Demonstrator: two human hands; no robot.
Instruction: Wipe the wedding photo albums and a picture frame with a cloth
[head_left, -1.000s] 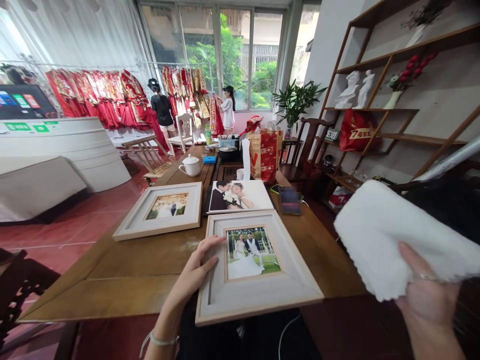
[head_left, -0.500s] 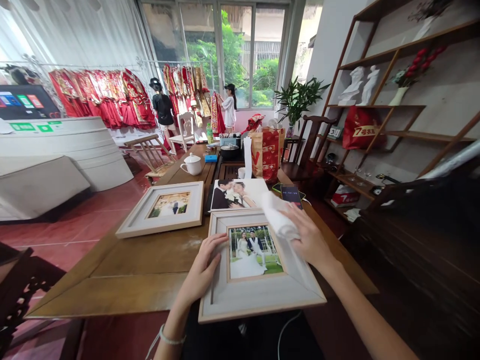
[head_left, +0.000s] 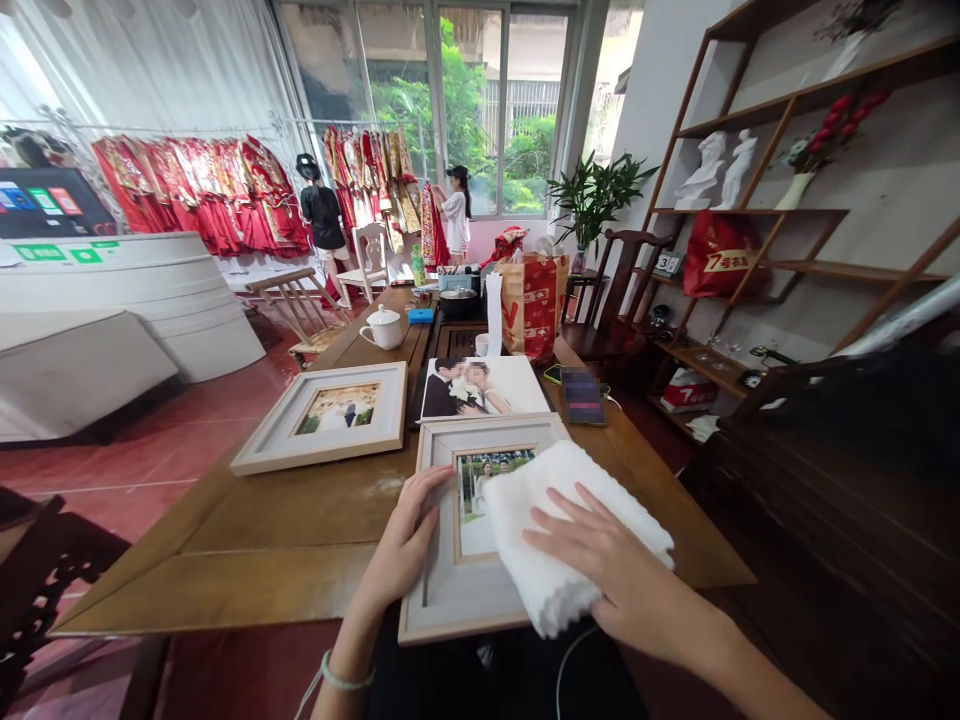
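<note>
A light wooden picture frame [head_left: 438,600] with a wedding photo lies tilted in front of me, its near end past the table edge. My left hand [head_left: 405,530] holds the frame's left side, fingertips on the face near the photo. A folded white cloth [head_left: 559,590] covers the right part of the frame and some of the photo. My right hand [head_left: 600,550] has hold of the cloth from above, fingers spread over it; its thumb is mostly hidden. Touching or close to the frame's far edge is an unframed couple photo [head_left: 517,385].
Another framed photo [head_left: 255,445] lies on the wooden table [head_left: 300,530] at left. A phone [head_left: 583,395] with a cable lies at right. Farther back stand a lidded white cup [head_left: 386,328] and a paper bag [head_left: 529,310]. Two people are by the clothes racks.
My right hand has brought the cloth from the frame's upper right corner down toward me, spreading it over the right side and part of the photo. My left hand has hardly moved.
</note>
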